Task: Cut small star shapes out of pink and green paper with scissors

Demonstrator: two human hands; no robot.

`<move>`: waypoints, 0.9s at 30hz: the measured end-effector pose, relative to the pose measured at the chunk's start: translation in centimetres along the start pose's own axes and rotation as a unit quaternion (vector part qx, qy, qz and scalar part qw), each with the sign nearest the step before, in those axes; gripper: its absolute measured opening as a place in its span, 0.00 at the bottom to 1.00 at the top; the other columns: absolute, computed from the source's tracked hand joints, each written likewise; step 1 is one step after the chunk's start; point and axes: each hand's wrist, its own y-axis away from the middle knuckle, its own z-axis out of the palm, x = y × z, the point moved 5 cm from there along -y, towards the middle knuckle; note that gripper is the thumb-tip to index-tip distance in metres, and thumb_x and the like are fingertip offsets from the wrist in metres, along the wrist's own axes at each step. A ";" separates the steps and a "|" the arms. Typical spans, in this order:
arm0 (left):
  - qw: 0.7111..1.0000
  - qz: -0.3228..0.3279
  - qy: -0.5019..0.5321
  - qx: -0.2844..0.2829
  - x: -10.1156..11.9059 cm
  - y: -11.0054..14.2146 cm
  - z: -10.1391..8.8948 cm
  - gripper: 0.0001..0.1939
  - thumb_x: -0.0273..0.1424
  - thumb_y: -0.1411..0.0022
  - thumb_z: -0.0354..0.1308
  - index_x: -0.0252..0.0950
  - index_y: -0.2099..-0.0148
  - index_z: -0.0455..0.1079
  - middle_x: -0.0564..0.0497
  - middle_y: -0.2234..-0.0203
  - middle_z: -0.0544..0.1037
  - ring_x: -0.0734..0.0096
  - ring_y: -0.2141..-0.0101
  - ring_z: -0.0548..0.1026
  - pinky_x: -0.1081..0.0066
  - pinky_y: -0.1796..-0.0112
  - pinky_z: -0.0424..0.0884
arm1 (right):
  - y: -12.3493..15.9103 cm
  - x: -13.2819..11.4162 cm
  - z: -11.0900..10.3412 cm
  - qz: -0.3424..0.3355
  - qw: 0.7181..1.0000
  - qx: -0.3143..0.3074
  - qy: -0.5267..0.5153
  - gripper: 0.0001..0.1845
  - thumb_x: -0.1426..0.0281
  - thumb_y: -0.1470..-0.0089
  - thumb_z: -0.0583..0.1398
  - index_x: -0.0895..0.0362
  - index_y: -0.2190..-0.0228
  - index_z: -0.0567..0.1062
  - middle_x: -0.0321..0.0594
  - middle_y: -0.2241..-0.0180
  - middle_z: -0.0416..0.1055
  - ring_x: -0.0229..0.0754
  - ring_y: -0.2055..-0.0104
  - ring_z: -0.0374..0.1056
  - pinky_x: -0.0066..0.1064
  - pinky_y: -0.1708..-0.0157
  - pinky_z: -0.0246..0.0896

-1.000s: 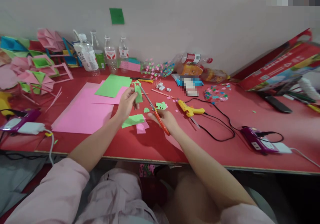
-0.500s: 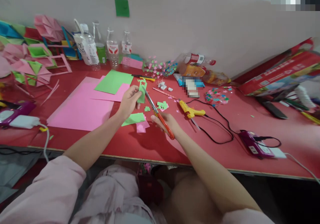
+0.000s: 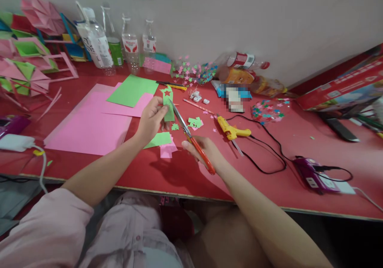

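Observation:
A strip of green paper point(image 3: 169, 110) with a star-shaped hole near its top is pinched in my left hand point(image 3: 153, 118). My right hand point(image 3: 205, 152) grips the orange handles of a pair of scissors point(image 3: 202, 155), whose blades point up and left to the strip's right edge. Whether the blades touch the paper I cannot tell. On the table below lie a small green cut-out point(image 3: 175, 127), a green and pink scrap point(image 3: 195, 122) with cut edges, and another green strip point(image 3: 158, 139) over a pink piece point(image 3: 167, 150).
Pink sheets point(image 3: 89, 120) and a green sheet point(image 3: 133, 90) lie at left. A yellow glue gun point(image 3: 233, 130) and its black cord are on the right, near a purple power strip point(image 3: 314, 175). Bottles point(image 3: 130, 46) and bags of paper stars point(image 3: 267, 110) stand or lie behind.
The view has tilted down and shifted slightly. Both hands keep their hold on the green paper and the scissors, with little visible movement between them.

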 end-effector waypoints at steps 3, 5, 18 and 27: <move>1.000 -0.012 -0.002 0.013 0.0 -0.1 -0.1 0.08 0.32 0.37 0.55 0.40 0.67 0.58 0.62 0.87 0.69 0.80 0.89 0.66 0.78 0.87 0.57 | 0.0 0.4 0.1 0.001 1.000 -0.004 0.005 0.30 0.40 0.55 0.59 0.53 0.80 0.59 0.32 0.82 0.57 0.36 0.79 0.55 0.30 0.79 0.48; 1.000 -0.021 -0.005 0.017 -0.1 -0.2 -0.1 0.08 0.31 0.37 0.54 0.40 0.67 0.57 0.62 0.87 0.69 0.81 0.89 0.65 0.79 0.87 0.56 | -0.1 0.6 0.2 0.000 1.000 -0.005 0.003 0.30 0.40 0.55 0.59 0.53 0.80 0.59 0.32 0.82 0.58 0.36 0.79 0.56 0.30 0.79 0.48; 1.000 -0.021 0.019 -0.002 -0.8 0.2 0.3 0.08 0.28 0.42 0.54 0.38 0.72 0.59 0.58 0.84 0.71 0.81 0.88 0.68 0.79 0.87 0.59 | 0.6 0.9 0.1 -0.003 0.999 -0.020 -0.033 0.29 0.41 0.53 0.59 0.54 0.80 0.62 0.31 0.84 0.55 0.35 0.81 0.53 0.30 0.79 0.46; 1.000 0.001 0.003 -0.004 -0.2 0.2 0.3 0.11 0.29 0.40 0.55 0.38 0.74 0.59 0.59 0.90 0.67 0.81 0.90 0.66 0.80 0.88 0.57 | 1.0 0.6 0.3 -0.029 0.998 -0.017 -0.059 0.29 0.42 0.49 0.56 0.55 0.80 0.66 0.30 0.85 0.54 0.35 0.82 0.52 0.30 0.79 0.48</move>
